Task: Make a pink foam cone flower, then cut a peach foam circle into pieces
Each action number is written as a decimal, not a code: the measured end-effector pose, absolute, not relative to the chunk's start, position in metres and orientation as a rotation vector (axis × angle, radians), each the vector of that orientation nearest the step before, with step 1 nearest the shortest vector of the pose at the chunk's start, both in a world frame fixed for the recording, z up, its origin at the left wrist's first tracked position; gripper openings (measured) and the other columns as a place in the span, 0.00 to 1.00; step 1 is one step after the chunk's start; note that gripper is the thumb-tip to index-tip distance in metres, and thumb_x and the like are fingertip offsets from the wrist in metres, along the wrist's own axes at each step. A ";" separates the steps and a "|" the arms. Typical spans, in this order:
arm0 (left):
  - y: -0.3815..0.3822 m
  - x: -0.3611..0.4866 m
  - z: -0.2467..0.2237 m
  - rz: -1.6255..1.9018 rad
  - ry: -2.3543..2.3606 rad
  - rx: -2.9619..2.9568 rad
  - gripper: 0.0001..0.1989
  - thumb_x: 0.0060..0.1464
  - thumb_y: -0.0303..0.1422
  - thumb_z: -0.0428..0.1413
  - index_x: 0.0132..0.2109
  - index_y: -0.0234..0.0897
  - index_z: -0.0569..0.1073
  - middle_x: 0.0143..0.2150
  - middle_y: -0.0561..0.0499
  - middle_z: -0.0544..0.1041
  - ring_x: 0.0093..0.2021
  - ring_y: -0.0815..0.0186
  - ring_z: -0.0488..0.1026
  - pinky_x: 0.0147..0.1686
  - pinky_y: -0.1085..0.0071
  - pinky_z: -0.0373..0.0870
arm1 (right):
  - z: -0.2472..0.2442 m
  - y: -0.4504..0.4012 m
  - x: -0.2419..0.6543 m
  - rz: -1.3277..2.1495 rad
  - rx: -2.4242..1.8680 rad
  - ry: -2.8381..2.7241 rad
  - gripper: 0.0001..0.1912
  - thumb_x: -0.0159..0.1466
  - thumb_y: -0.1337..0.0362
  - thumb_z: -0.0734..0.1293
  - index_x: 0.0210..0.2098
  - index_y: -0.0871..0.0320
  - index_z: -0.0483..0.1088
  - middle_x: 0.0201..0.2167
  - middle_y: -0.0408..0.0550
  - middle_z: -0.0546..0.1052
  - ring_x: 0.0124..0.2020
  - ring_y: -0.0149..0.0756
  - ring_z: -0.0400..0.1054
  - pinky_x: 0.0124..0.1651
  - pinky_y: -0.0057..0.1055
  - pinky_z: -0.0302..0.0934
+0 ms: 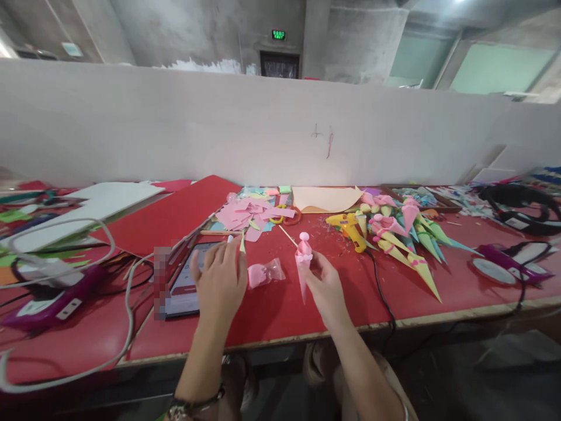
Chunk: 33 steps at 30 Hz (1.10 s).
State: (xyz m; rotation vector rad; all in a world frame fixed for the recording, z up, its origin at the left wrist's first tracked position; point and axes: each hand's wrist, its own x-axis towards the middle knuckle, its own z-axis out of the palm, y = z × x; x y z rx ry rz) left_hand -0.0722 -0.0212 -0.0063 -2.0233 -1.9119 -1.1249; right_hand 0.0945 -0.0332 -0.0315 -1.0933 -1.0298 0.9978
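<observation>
My right hand (326, 283) pinches a small pink paper cone (303, 275) by its side. The cone points down, has a scalloped rim, and carries a pink ball (304, 237) at its top. My left hand (221, 275) has its fingers stretched out over the right edge of a tablet or large phone (184, 292) with a lit screen. Just past its fingertips lie a small white item and a pale green strip (242, 242). Between my hands is a clear plastic bag with a pink lump (258, 276) inside. A thin stick (288, 235) lies behind the cone.
A yellow glue gun (346, 228) trails a black cord. Several finished paper cones (407, 245) are heaped to the right. Pink paper pieces (248, 213) and scissors (291, 216) lie behind. Purple power strips (56, 301) flank the red table (272, 321); a white partition (197, 128) stands behind.
</observation>
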 end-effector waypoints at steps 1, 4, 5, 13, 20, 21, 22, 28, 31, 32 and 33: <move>-0.018 -0.076 -0.010 -0.989 -1.947 -1.950 0.20 0.57 0.36 0.40 0.53 0.34 0.65 0.50 0.38 0.71 0.56 0.51 0.59 0.56 0.48 0.41 | -0.032 -0.033 0.095 0.969 -1.122 -1.062 0.17 0.54 0.60 0.65 0.42 0.61 0.69 0.37 0.50 0.75 0.35 0.36 0.68 0.38 0.31 0.61; -0.011 -0.085 -0.024 -0.775 -2.053 -1.802 0.24 0.56 0.37 0.41 0.56 0.28 0.61 0.52 0.31 0.68 0.60 0.49 0.54 0.54 0.42 0.38 | -0.034 -0.033 0.094 0.913 -1.181 -1.123 0.18 0.53 0.61 0.65 0.43 0.61 0.69 0.35 0.49 0.75 0.34 0.35 0.67 0.36 0.30 0.61; -0.010 -0.087 -0.028 -0.737 -2.083 -1.790 0.25 0.56 0.38 0.41 0.56 0.27 0.60 0.51 0.30 0.69 0.60 0.48 0.54 0.54 0.41 0.38 | -0.033 -0.033 0.093 0.909 -1.194 -1.133 0.19 0.53 0.61 0.65 0.43 0.62 0.69 0.35 0.49 0.75 0.33 0.35 0.67 0.36 0.29 0.61; -0.006 -0.087 -0.019 -0.887 -1.955 -1.914 0.24 0.57 0.39 0.39 0.56 0.29 0.60 0.56 0.34 0.64 0.60 0.52 0.53 0.55 0.50 0.45 | -0.032 -0.031 0.100 0.807 -1.292 -1.189 0.18 0.53 0.62 0.64 0.42 0.63 0.69 0.35 0.51 0.75 0.33 0.36 0.67 0.35 0.30 0.61; -0.010 -0.076 -0.028 -0.612 -1.806 -2.477 0.26 0.48 0.44 0.51 0.54 0.40 0.63 0.55 0.44 0.66 0.56 0.54 0.59 0.53 0.55 0.50 | -0.037 -0.031 0.109 0.487 -1.511 -1.486 0.15 0.55 0.65 0.63 0.42 0.59 0.68 0.39 0.52 0.75 0.40 0.43 0.68 0.42 0.35 0.59; -0.011 -0.074 -0.031 -0.586 -1.831 -2.473 0.28 0.48 0.43 0.52 0.55 0.39 0.61 0.55 0.43 0.66 0.56 0.53 0.59 0.53 0.55 0.51 | -0.038 -0.032 0.108 0.424 -1.559 -1.526 0.15 0.56 0.66 0.63 0.43 0.59 0.68 0.38 0.53 0.75 0.39 0.44 0.68 0.41 0.35 0.59; -0.011 -0.072 -0.033 -0.567 -1.858 -2.465 0.28 0.48 0.42 0.52 0.56 0.38 0.60 0.55 0.42 0.66 0.55 0.53 0.60 0.52 0.54 0.52 | -0.039 -0.032 0.108 0.354 -1.604 -1.564 0.14 0.56 0.66 0.63 0.43 0.58 0.68 0.37 0.53 0.75 0.39 0.44 0.68 0.39 0.35 0.59; -0.010 -0.068 -0.032 -0.584 -1.802 -2.565 0.14 0.51 0.36 0.50 0.45 0.37 0.68 0.41 0.45 0.71 0.44 0.57 0.67 0.44 0.61 0.62 | -0.042 -0.034 0.103 0.075 -1.779 -1.702 0.12 0.58 0.67 0.62 0.42 0.59 0.68 0.34 0.56 0.72 0.35 0.45 0.67 0.32 0.34 0.58; -0.011 -0.067 -0.025 -0.784 -1.668 -2.608 0.15 0.50 0.37 0.52 0.45 0.37 0.67 0.39 0.47 0.69 0.43 0.58 0.66 0.43 0.62 0.64 | -0.036 -0.035 0.103 0.023 -1.682 -1.655 0.13 0.58 0.67 0.62 0.43 0.60 0.68 0.38 0.58 0.71 0.41 0.48 0.63 0.39 0.40 0.58; -0.012 -0.067 -0.023 -0.845 -1.631 -2.602 0.16 0.50 0.37 0.52 0.46 0.37 0.67 0.40 0.47 0.68 0.43 0.58 0.65 0.44 0.62 0.64 | -0.033 -0.036 0.103 0.035 -1.594 -1.636 0.13 0.58 0.68 0.61 0.43 0.60 0.67 0.38 0.57 0.70 0.42 0.47 0.63 0.42 0.41 0.58; -0.013 -0.066 -0.021 -0.889 -1.605 -2.598 0.16 0.50 0.36 0.53 0.46 0.37 0.66 0.40 0.47 0.68 0.44 0.59 0.65 0.44 0.63 0.64 | -0.031 -0.038 0.102 0.075 -1.484 -1.620 0.12 0.59 0.68 0.60 0.43 0.59 0.67 0.38 0.55 0.70 0.42 0.46 0.62 0.44 0.41 0.57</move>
